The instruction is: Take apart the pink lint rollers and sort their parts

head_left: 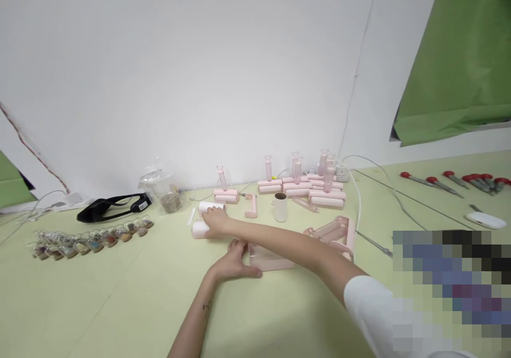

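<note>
My right hand (215, 221) reaches across to the left, its fingers over two white rolls, the rear roll (206, 207) and the front roll (199, 230). Whether it grips either one cannot be made out. My left hand (236, 264) rests at the left end of a pale pink, partly clear case (273, 262), thumb and fingers spread around its edge. My right forearm hides part of the case. Behind the hands, a pink handle piece (251, 206) lies beside a white mug (280, 209). Pink frame parts (333, 231) lie to the right of the case.
Several pink rollers with upright handles (327, 197) stand along the wall. A clear bag-like container (167, 193), a black strap item (114, 208) and several small glass jars (95, 243) are at left. Cables, red-handled tools (443, 185) and a white device (486, 219) lie at right.
</note>
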Demonstrator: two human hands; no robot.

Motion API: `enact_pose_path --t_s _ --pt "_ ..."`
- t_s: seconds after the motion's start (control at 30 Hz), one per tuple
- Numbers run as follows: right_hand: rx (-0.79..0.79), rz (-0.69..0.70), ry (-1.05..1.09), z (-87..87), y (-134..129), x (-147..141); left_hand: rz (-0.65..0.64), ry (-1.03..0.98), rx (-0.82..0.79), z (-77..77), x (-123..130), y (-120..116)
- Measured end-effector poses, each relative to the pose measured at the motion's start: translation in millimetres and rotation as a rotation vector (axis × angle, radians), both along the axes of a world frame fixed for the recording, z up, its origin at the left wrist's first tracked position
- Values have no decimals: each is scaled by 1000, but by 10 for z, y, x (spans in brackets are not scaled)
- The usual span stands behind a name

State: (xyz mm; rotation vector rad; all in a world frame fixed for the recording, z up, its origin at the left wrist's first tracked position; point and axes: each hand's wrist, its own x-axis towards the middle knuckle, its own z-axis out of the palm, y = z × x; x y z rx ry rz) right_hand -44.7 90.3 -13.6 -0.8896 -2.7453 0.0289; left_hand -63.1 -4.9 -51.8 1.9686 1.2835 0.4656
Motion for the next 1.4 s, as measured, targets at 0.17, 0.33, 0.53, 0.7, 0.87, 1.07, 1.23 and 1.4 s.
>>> enact_pose_path --t_s 0.17,0.33,0.53,0.7,0.87,1.07,1.23,1.4 --pt "-77 -56 6 269 -70 607 -3 -23 -3 3 6 -11" --pt "-73 -57 194 605 -64 1378 9 -51 -5 27 22 -30" --pt "-272 39 208 428 -135 1006 2 -102 -34 59 30 -55" --pt "-546 -53 277 92 -162 450 33 -186 -48 89 -5 -42" --pt "-871 -128 570 -15 13 526 263 -342 64 165 -59 7" --pt "-1389 -126 933 -29 129 675 869 -574 273 149 -48 118" --pt "-1807 -16 1051 -75 -17 681 940 -671 114 191 -108 181" --pt "-2064 32 987 -68 -65 649 994 -627 34 251 -244 202"
